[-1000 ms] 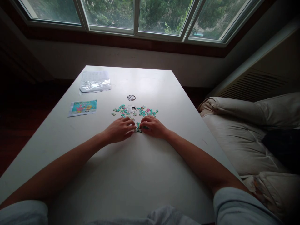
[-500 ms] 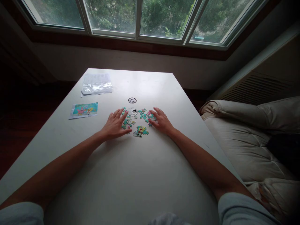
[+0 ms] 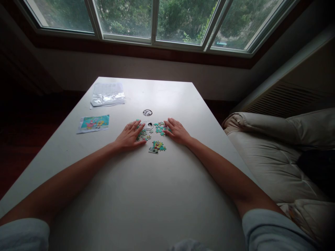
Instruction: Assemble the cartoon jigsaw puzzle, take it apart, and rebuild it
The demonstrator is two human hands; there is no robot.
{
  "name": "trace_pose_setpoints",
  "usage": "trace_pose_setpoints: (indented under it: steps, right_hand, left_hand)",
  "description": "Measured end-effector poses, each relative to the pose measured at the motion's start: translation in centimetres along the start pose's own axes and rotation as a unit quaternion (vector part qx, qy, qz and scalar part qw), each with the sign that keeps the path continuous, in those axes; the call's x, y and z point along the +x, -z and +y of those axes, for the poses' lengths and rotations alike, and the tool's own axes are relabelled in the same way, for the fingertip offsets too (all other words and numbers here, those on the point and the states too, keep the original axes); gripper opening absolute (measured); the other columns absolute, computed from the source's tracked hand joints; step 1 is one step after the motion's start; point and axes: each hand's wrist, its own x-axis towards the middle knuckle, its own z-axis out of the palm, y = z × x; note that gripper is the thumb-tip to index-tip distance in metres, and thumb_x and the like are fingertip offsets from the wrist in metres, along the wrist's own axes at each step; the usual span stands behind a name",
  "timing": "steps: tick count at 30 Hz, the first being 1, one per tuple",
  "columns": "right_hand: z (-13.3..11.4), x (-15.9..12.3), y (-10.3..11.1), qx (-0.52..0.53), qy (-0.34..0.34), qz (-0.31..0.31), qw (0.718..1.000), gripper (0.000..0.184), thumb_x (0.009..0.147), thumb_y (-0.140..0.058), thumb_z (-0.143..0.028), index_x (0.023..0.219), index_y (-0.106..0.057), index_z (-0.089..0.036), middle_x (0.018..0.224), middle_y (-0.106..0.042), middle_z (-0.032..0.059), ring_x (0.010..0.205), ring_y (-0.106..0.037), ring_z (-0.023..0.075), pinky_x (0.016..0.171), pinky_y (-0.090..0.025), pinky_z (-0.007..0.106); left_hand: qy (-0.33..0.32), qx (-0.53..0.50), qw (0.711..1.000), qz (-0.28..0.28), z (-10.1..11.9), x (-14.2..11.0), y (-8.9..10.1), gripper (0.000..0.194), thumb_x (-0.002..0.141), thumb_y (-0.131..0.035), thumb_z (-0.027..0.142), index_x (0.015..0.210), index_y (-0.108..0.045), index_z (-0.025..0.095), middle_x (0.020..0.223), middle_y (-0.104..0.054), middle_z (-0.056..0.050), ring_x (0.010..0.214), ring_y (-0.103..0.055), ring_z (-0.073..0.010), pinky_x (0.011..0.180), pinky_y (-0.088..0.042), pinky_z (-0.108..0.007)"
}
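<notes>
My left hand (image 3: 130, 135) lies palm down over loose jigsaw pieces (image 3: 144, 135), its fingers apart. Across from it, my right hand (image 3: 176, 131) is spread low over a second cluster of jigsaw pieces (image 3: 159, 128), covering part of it. Neither hand grips anything. Between and just below the hands sits a small joined puzzle section (image 3: 157, 146) with a yellow cartoon figure on it. A round hole with a pale rim (image 3: 148, 125) in the tabletop lies between the two clusters.
A dark-rimmed oval opening (image 3: 147, 112) is farther up the white table (image 3: 146, 195). To the left lie a cartoon picture sheet (image 3: 94, 122) and a clear plastic bag with papers (image 3: 108, 94). A padded beige seat (image 3: 267, 157) stands to the right, windows ahead.
My right hand has shifted slightly left and up, covering more of the right-hand pieces. The left hand has settled lower and flatter onto its cluster. The joined section stays put.
</notes>
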Motion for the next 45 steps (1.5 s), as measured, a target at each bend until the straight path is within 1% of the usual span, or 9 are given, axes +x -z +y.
trace_pose_setpoints:
  steps: [4,9,13,15,18,24,33,40,45]
  right_hand:
    - [0.3,0.6,0.1,0.004,0.001,0.007,1.0,0.064,0.103,-0.039,-0.058,0.156,-0.041,-0.022,0.164,-0.035,0.0141,0.153,-0.03,0.0328,0.124,-0.027,0.054]
    - [-1.0,0.2,0.7,0.032,0.009,0.041,0.999,0.052,0.103,-0.047,-0.047,0.147,-0.052,-0.02,0.157,-0.045,0.0158,0.148,-0.037,0.0316,0.121,-0.029,0.054]
    - [-4.2,-0.1,1.6,0.058,0.066,0.086,0.992,0.03,0.1,-0.057,-0.039,0.123,-0.069,-0.024,0.141,-0.06,0.0116,0.133,-0.05,0.0297,0.113,-0.037,0.051]
    - [-6.2,-0.1,1.9,0.08,0.113,0.062,0.988,0.023,0.1,-0.057,-0.036,0.114,-0.072,-0.025,0.123,-0.069,0.0092,0.116,-0.057,0.0265,0.103,-0.042,0.046]
    - [-8.8,0.0,1.9,0.077,0.147,0.029,0.986,0.019,0.098,-0.062,-0.036,0.106,-0.074,-0.024,0.103,-0.07,0.0076,0.1,-0.056,0.0241,0.093,-0.042,0.04]
    - [-11.2,0.3,0.9,0.036,0.115,0.022,0.992,0.021,0.097,-0.065,-0.04,0.105,-0.074,-0.023,0.099,-0.066,0.0078,0.098,-0.051,0.0234,0.087,-0.038,0.037]
    - [-12.6,1.1,1.0,-0.003,0.093,0.01,0.996,0.01,0.095,-0.065,-0.025,0.099,-0.073,-0.021,0.102,-0.066,0.0091,0.101,-0.051,0.025,0.087,-0.038,0.037]
    - [-12.5,1.3,1.3,0.063,0.082,0.004,0.995,0.01,0.084,-0.07,-0.018,0.093,-0.068,-0.02,0.099,-0.068,0.0068,0.096,-0.053,0.024,0.086,-0.038,0.035]
    - [-12.3,1.2,1.7,0.192,0.099,0.031,0.976,0.01,0.081,-0.066,-0.011,0.085,-0.064,-0.021,0.088,-0.069,0.0027,0.092,-0.057,0.0206,0.089,-0.039,0.034]
  left_hand:
    - [-0.034,0.002,0.999,-0.012,-0.8,0.6,0.3,0.086,0.096,-0.042,0.071,0.164,-0.02,0.022,0.168,-0.023,-0.015,0.154,-0.022,-0.0344,0.125,-0.018,-0.053]
    - [-0.028,-0.003,1.0,0.005,-1.1,0.9,0.4,0.065,0.104,-0.034,0.055,0.159,-0.035,0.022,0.165,-0.033,-0.012,0.152,-0.027,-0.0312,0.125,-0.023,-0.051]
    - [-0.016,-0.017,0.999,0.036,-1.6,0.7,0.3,0.055,0.105,-0.034,0.039,0.155,-0.041,0.02,0.161,-0.04,-0.011,0.148,-0.033,-0.0287,0.124,-0.026,-0.049]
    - [-0.016,-0.026,0.998,0.05,-1.8,0.7,0.2,0.052,0.103,-0.036,0.032,0.154,-0.044,0.021,0.159,-0.042,-0.01,0.147,-0.034,-0.0274,0.124,-0.027,-0.049]
    - [-0.014,-0.039,0.997,0.068,-2.1,0.5,0.1,0.052,0.101,-0.037,0.025,0.151,-0.047,0.022,0.157,-0.045,-0.008,0.146,-0.035,-0.0262,0.124,-0.028,-0.048]
    - [-0.024,-0.067,0.995,0.071,-2.1,0.2,0.1,0.058,0.094,-0.052,0.028,0.152,-0.046,0.025,0.158,-0.043,-0.007,0.147,-0.033,-0.0292,0.124,-0.03,-0.052]
    - [-0.008,-0.068,0.994,0.085,-1.9,0.3,0.3,0.049,0.099,-0.05,0.041,0.146,-0.053,0.025,0.155,-0.047,-0.008,0.146,-0.036,-0.0291,0.123,-0.032,-0.053]
    - [-0.024,-0.06,0.994,0.09,-1.9,0.2,0.5,0.045,0.096,-0.054,0.036,0.14,-0.059,0.026,0.155,-0.048,-0.007,0.146,-0.036,-0.0294,0.122,-0.034,-0.053]
    - [-0.021,-0.033,0.995,0.087,-1.5,0.1,0.8,0.045,0.099,-0.052,0.04,0.14,-0.059,0.024,0.155,-0.048,-0.009,0.147,-0.036,-0.0303,0.122,-0.033,-0.054]
